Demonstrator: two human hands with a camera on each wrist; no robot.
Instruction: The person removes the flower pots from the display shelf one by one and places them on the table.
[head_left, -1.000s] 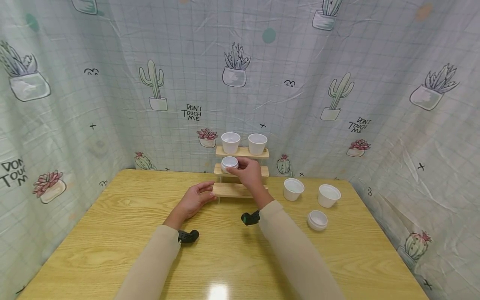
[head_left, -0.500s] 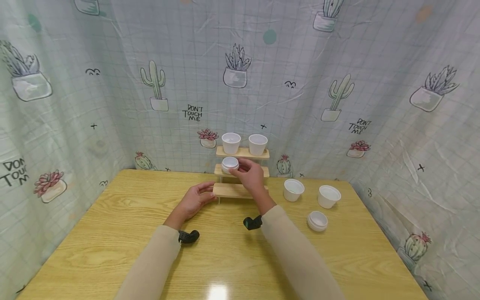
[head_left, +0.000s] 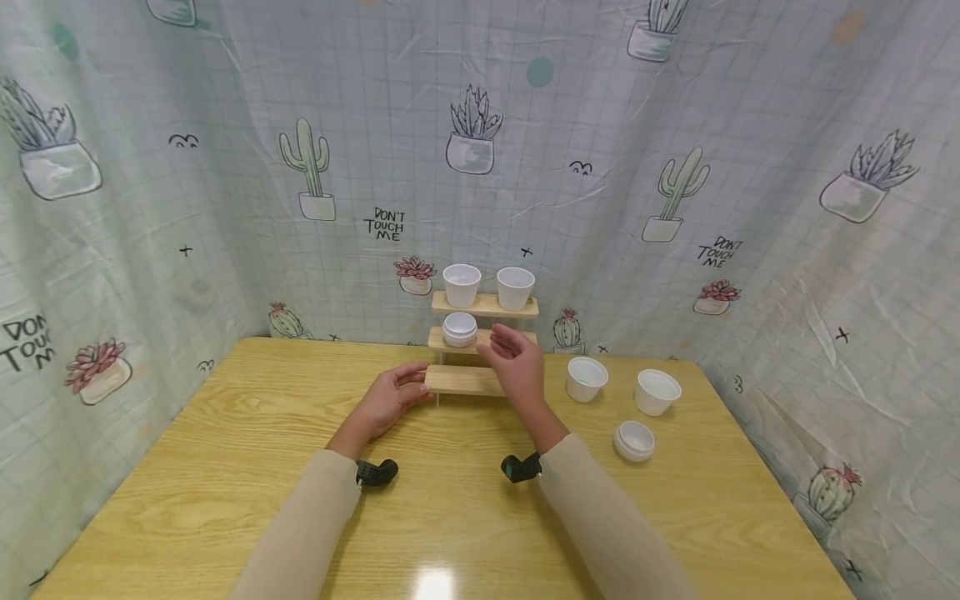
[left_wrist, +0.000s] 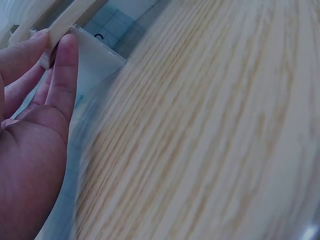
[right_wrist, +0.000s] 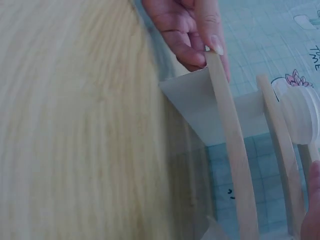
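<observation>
A three-tier display stand [head_left: 465, 380] with wooden boards and clear side panels stands at the back of the table. My left hand [head_left: 390, 403] pinches the left end of its lowest board [left_wrist: 62, 25] between thumb and fingers. On the left of the middle board sits a low white pot [head_left: 460, 330]. Just right of that pot is my right hand [head_left: 517, 364], apart from it and holding nothing, its fingers loosely bent. Two taller white pots, one on the left [head_left: 462, 286] and one on the right [head_left: 515, 288], stand on the top board.
To the right on the wooden table [head_left: 450, 517] are two white pots, a nearer-centre one [head_left: 587, 379] and a far-right one [head_left: 657, 392]. A low white pot [head_left: 634, 442] sits in front of them. A printed curtain [head_left: 360, 125] hangs close behind the stand.
My right hand has let go of the low pot on the middle board and drawn back to the right. The pot stays there; my left hand keeps its grip on the stand.
</observation>
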